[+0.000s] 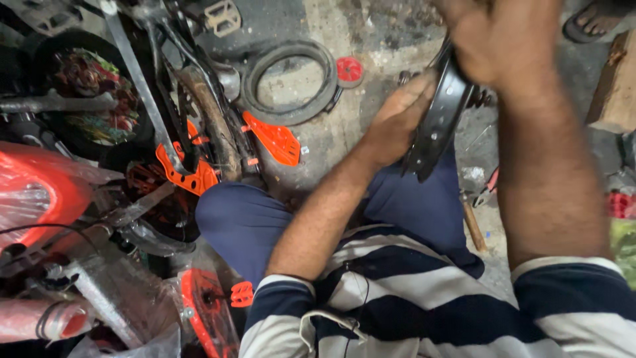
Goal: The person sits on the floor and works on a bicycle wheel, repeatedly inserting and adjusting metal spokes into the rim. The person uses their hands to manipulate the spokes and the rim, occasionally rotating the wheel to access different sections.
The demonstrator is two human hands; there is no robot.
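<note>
A curved black metal rim piece (438,122), pierced with small holes, stands nearly upright between the person's two hands, above the right knee of their dark blue trousers (424,205). It hangs over a stained, cracked concrete floor (371,40) in what looks like a cramped repair space, cluttered with small bicycle parts. The left hand (397,119) comes from below with its fingers (414,93) folded against the rim's left face, pressed to the metal in a loose grip. The right hand (503,36) comes over the top, blurred, its fingers curled down around the upper edge of the rim; how tightly they close there cannot be told. On the floor past the hands lies a black rubber tyre (289,81) with a small red disc (349,69) touching its right side. An orange plastic guard (277,140) lies just below the tyre. To the left stands a bicycle frame (139,86) with orange fittings, some parts wrapped in clear plastic. A wooden-handled tool (474,225) rests on the floor beside the right knee, and a sandalled foot (596,20) shows at the top right corner.
</note>
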